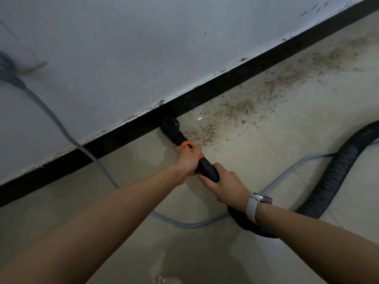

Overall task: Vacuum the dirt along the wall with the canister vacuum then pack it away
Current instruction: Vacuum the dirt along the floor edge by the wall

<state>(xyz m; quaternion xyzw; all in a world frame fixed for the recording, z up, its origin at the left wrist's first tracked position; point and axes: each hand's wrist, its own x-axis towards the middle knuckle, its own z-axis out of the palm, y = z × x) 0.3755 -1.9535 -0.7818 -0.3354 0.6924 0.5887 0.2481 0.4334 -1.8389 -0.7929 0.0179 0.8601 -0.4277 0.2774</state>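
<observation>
- Round brush nozzle (170, 124) down on the floor tile (266, 156), touching the black skirting (114, 142) at the foot of the white wall (143, 48).
- One black wand (202, 165) with an orange collar (188, 146); no brand or writing I can read.
- My left hand (187, 159) wraps the collar, fingers curled tight round it.
- My right hand (224, 186) grips the wand behind it, fingers closed round it; one white watch (255, 208) on that wrist.
- One ribbed black hose (336, 177) loops off to the right.
- One grey power cord (96, 160) runs down the wall and across the floor.
- Brown dirt (272, 89) scattered along the skirting, right of the nozzle.
</observation>
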